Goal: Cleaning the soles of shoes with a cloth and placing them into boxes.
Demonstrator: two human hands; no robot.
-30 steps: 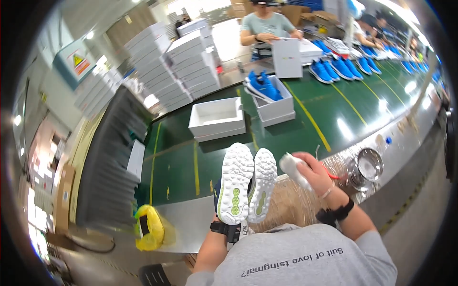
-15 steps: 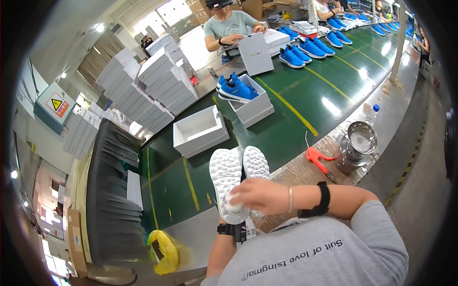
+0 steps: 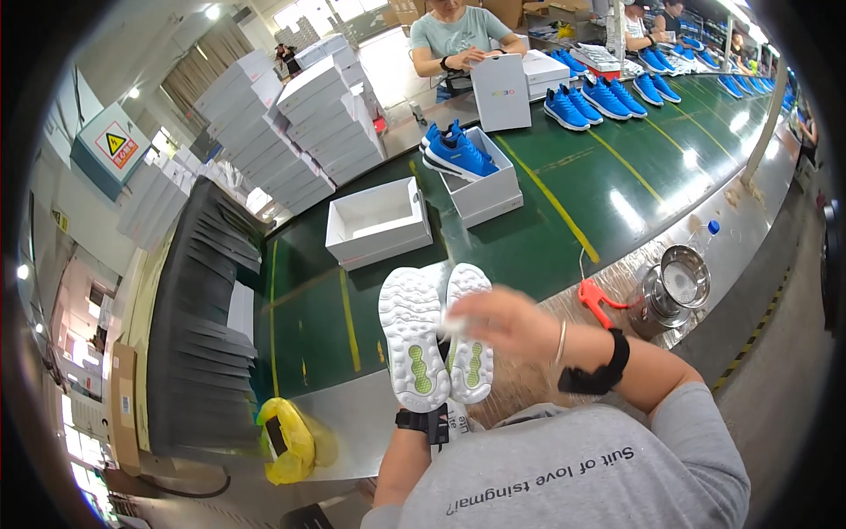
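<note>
A pair of sneakers faces me with the white, bumpy soles up: the left sole [image 3: 411,335] and the right sole [image 3: 470,375], each with a green patch at the heel. Behind them is my left hand, hidden from view; only its wrist and forearm [image 3: 407,454] show below the heels, so it seems to hold the pair from behind. My right hand [image 3: 507,324], smeared by motion, is over the right sole. Between its fingertips is a small white wad [image 3: 454,324], too blurred to name surely.
An open shoebox [image 3: 379,251] stands on the green conveyor belt [image 3: 564,185]. Another box [image 3: 485,198] holds blue sneakers [image 3: 460,157]. A red-handled tool [image 3: 599,301], a metal pot [image 3: 674,286] and a yellow bag [image 3: 291,445] lie near me. A co-worker [image 3: 458,44] handles a lid opposite.
My right hand has moved from the heel of the left sole to the upper right sole, uncovering the green heel patches. The view has shifted slightly. The co-worker still handles the lid.
</note>
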